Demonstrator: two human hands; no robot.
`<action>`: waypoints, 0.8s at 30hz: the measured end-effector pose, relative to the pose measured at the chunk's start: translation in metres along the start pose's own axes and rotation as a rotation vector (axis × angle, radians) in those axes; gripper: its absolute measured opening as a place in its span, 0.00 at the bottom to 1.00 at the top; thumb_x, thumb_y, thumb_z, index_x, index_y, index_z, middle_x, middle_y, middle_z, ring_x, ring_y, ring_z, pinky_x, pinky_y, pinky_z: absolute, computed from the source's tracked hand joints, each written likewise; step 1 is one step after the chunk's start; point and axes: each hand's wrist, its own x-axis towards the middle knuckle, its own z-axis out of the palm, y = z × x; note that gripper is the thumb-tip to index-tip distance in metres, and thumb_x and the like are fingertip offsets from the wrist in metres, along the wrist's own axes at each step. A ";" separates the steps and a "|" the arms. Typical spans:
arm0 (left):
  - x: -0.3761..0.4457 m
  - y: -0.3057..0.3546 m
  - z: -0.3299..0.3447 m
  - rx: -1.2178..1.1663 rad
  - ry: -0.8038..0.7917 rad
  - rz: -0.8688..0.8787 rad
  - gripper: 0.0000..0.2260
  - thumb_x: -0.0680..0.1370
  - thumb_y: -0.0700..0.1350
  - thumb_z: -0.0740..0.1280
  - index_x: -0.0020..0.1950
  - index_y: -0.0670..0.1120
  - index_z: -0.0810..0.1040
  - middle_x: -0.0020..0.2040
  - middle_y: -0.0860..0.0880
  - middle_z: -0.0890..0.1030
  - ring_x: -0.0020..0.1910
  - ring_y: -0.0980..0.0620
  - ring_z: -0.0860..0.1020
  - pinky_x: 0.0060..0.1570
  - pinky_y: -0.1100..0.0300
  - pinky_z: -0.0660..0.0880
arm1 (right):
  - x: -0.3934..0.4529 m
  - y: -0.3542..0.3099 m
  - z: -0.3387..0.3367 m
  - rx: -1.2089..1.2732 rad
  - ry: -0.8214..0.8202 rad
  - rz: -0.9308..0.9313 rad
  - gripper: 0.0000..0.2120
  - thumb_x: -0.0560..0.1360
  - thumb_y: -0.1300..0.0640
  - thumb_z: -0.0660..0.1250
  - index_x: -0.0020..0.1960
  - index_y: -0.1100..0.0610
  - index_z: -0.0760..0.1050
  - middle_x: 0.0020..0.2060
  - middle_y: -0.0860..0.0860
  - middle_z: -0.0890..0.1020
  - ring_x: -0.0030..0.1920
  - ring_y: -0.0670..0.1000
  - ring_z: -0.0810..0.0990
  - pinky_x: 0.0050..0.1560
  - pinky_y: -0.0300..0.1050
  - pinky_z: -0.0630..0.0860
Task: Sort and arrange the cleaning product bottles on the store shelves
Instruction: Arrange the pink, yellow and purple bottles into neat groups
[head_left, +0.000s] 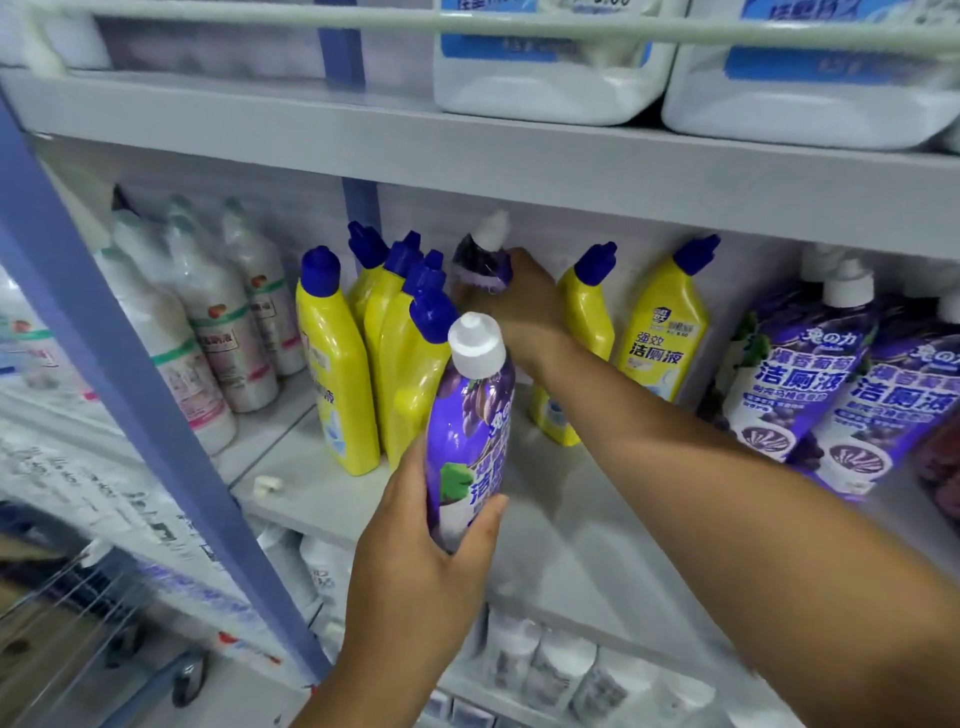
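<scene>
Left hand (415, 561): fingers clamped on an upright purple bottle (467, 431), held in front of the shelf (561, 545).
Right hand (519, 301): fingers wrapped round a second purple bottle (480, 260), deep among the yellow bottles (337, 364).
Far right: more purple bottles (789, 374) standing.

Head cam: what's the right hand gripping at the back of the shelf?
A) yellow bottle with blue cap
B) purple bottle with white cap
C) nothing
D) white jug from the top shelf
B: the right hand wraps the purple bottle with white cap standing between the yellow bottles.
</scene>
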 end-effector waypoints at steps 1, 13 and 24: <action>0.001 -0.001 -0.001 0.000 -0.006 0.002 0.27 0.72 0.51 0.77 0.68 0.60 0.73 0.57 0.64 0.83 0.54 0.63 0.82 0.50 0.66 0.77 | -0.017 0.000 -0.014 0.041 0.039 -0.020 0.11 0.73 0.55 0.74 0.51 0.52 0.74 0.45 0.48 0.84 0.45 0.43 0.82 0.48 0.39 0.79; 0.030 0.013 0.057 -0.104 -0.326 0.046 0.19 0.73 0.49 0.79 0.56 0.64 0.75 0.51 0.65 0.85 0.51 0.63 0.83 0.53 0.55 0.80 | -0.159 0.046 -0.162 0.055 0.505 -0.033 0.15 0.70 0.54 0.79 0.50 0.40 0.78 0.43 0.39 0.85 0.42 0.39 0.82 0.47 0.34 0.76; 0.027 0.040 0.163 -0.325 -0.577 0.010 0.21 0.68 0.55 0.76 0.58 0.67 0.73 0.58 0.55 0.85 0.58 0.52 0.83 0.60 0.49 0.79 | -0.194 0.109 -0.216 -0.216 0.919 0.024 0.27 0.70 0.53 0.78 0.67 0.54 0.77 0.52 0.45 0.75 0.49 0.36 0.74 0.54 0.23 0.65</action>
